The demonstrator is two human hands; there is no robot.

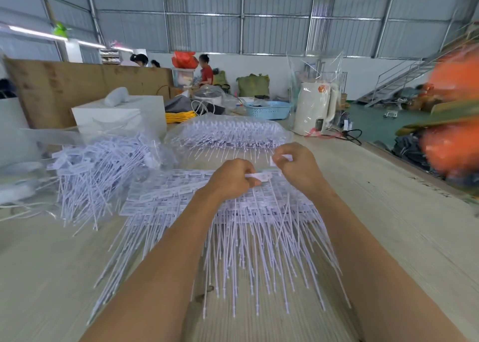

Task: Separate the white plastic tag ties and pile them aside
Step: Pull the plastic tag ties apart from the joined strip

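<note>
A wide sheet of joined white plastic tag ties [241, 227] lies on the wooden table in front of me, its thin tails fanning toward me. My left hand [230, 179] pinches a strip of tag heads [259, 177] at the sheet's far edge. My right hand [298, 166] pinches a single white tag head [281, 158] just above that strip. A loose pile of separated ties [96, 170] lies to the left. A clear bag full of more ties [228, 134] sits behind the sheet.
A white box [121, 116] stands at the back left, a blue basket [268, 109] and a bagged white kettle [315, 110] at the back right. The table's right edge [404, 162] drops to the floor. People work behind a cardboard wall [77, 82].
</note>
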